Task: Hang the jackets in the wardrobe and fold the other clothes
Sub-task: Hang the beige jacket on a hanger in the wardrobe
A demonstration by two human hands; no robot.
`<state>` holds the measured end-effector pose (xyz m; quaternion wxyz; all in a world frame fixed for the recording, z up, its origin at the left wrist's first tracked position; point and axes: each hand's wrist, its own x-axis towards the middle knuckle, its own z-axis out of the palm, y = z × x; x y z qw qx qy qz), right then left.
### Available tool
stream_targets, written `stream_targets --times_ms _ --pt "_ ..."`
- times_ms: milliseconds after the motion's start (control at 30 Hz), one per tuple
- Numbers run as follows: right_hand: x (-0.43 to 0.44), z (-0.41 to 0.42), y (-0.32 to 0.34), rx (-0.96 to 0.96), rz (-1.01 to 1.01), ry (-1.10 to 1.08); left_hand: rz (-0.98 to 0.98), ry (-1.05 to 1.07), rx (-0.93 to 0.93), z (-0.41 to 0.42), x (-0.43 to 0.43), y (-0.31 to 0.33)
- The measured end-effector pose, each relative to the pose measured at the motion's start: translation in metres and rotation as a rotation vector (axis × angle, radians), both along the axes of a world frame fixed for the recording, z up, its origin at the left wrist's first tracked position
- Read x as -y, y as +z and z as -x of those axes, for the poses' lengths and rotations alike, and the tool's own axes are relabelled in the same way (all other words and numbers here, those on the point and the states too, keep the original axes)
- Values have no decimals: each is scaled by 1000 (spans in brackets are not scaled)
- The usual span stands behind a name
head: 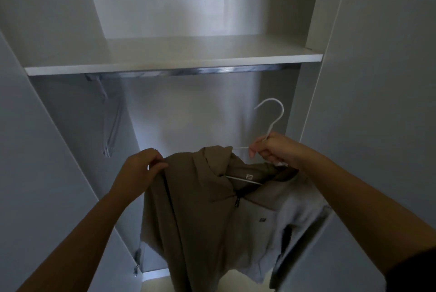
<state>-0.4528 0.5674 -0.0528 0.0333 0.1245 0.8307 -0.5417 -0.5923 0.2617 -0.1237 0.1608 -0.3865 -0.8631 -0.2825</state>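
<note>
A brown and light-grey zip jacket point(200, 216) hangs in front of me on a white wire hanger point(273, 117). My right hand point(273, 150) grips the hanger just below its hook, which points up and left. My left hand point(141, 166) pinches the jacket's left shoulder and holds it up. The hanger's lower wire shows inside the collar. All of this is held below the metal rail point(188, 71) of the open wardrobe, apart from it.
A white shelf point(165, 55) sits right above the rail. Spare white hangers point(109, 121) hang at the rail's left end. Wardrobe doors stand open at left point(35, 173) and right point(377, 103). A hinge shows at the lower left.
</note>
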Motion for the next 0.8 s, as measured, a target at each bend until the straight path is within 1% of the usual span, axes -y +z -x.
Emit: stream_targets --times_ms 33,100,167,233,267,300,367,400,433,467,500,533,567,600,667,700,733,767,800 --pt "2 2 0 -1 9 -4 0 -17 -14 4 4 0" --pt "8 8 -1 -25 6 -8 16 -43 43 16 15 0" --pt "16 12 0 -50 -37 -14 0 -120 156 26 18 5" --pt "28 18 4 -64 -102 0 -112 -152 292 23 8 18" --pt "35 22 7 -72 -128 18 -128 -147 352 20 -2 26" --pt "42 25 10 -78 -150 36 -84 -142 422 14 -13 36" --pt "54 30 16 -80 -202 60 117 -102 596 7 -34 47" --pt "58 33 19 -75 -235 66 185 -79 692 7 -40 52" --pt "61 34 21 -68 -264 74 189 -85 808 9 -45 54" --pt "63 34 22 -61 -285 89 153 -122 928 14 -47 55" --pt "65 34 22 -54 -300 102 119 -162 1012 17 -48 56" --pt "66 35 22 -47 -310 110 108 -193 1033 20 -49 57" --pt "67 36 21 -44 -313 106 114 -192 992 24 -50 56" --pt "67 38 19 -47 -311 90 125 -157 884 29 -53 52" --pt "67 41 16 -71 -287 26 101 -5 526 38 -64 43" --pt "67 43 14 -77 -272 -8 38 61 360 42 -70 38" --pt "66 46 13 -77 -260 -36 -31 68 253 45 -76 32" --pt "64 48 13 -69 -249 -61 -80 27 216 48 -83 27" --pt "60 52 13 -52 -236 -78 -104 -42 230 53 -91 22"
